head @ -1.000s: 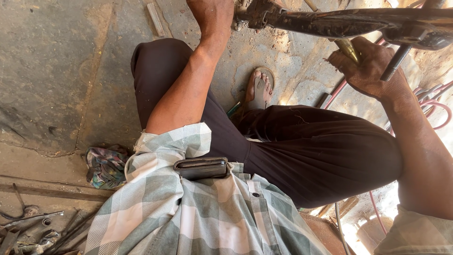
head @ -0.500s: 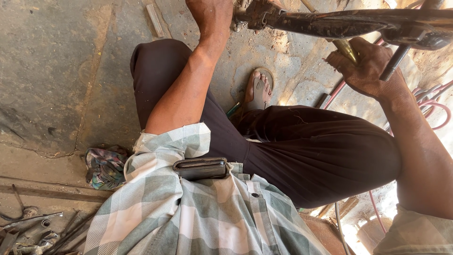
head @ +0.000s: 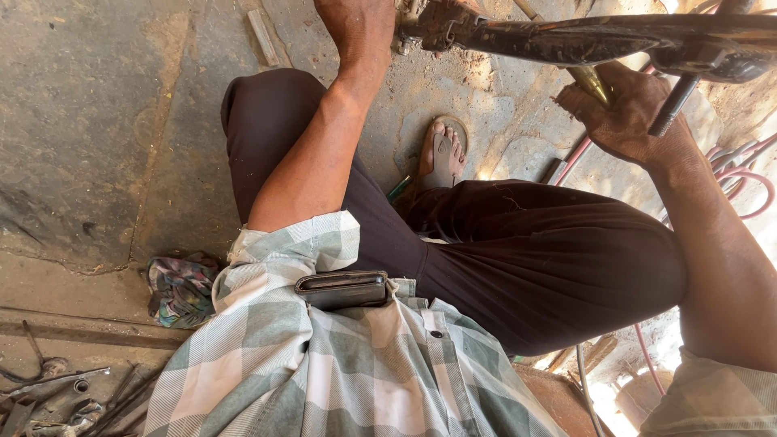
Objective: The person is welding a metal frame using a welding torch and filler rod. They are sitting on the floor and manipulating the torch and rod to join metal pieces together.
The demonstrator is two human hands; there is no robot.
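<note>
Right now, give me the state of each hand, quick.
Left hand: up at the end of the dark metal bar; grip cut off by frame, cannot tell.
Right hand: closed around a brass-coloured tool.

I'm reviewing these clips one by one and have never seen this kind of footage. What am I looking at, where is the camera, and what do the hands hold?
There is no machine: a person wears a camera on the head, looking down at their own body. They sit low over a concrete floor in a checked shirt and dark trousers, one sandalled foot showing. The left hand grips one end of a long, dark, rusty metal bar. The right hand holds a brass-coloured tipped tool under it. A crumpled coloured rag, scrap metal pieces and red hoses lie around.
</note>
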